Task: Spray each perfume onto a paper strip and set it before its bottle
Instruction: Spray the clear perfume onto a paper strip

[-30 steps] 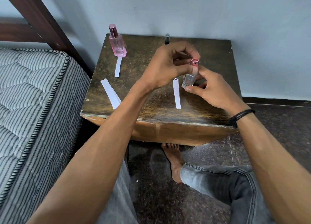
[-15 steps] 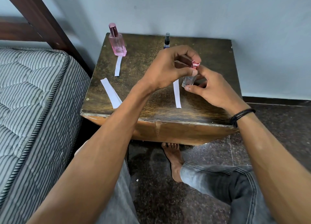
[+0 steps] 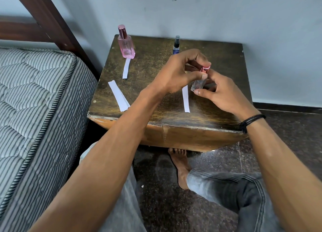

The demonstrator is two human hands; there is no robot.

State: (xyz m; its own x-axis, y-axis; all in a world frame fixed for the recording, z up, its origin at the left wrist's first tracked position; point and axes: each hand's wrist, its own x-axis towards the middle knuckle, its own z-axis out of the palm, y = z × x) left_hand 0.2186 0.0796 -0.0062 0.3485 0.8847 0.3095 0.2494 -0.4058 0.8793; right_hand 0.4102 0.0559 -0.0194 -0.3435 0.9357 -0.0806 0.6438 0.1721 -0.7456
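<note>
Above the dark wooden table [image 3: 156,71], my right hand [image 3: 221,92] grips a small clear perfume bottle [image 3: 197,83] by its body. My left hand [image 3: 177,73] pinches the bottle's pink cap [image 3: 205,69]. Below the bottle a white paper strip [image 3: 186,99] lies on the table. A pink bottle [image 3: 125,43] stands at the back left with a strip [image 3: 126,68] in front of it. A slim dark bottle [image 3: 176,45] stands at the back middle, its base hidden by my left hand. Spare strips [image 3: 118,96] lie stacked near the front left.
A striped mattress [image 3: 34,101] and a wooden bed frame [image 3: 52,23] adjoin the table on the left. The wall runs right behind the table. My bare foot [image 3: 179,164] and jeans-clad legs are on the dark floor below the table's front edge.
Both hands with the clear bottle have sunk slightly, uncovering more of the slim dark bottle. The grips on cap and bottle look the same.
</note>
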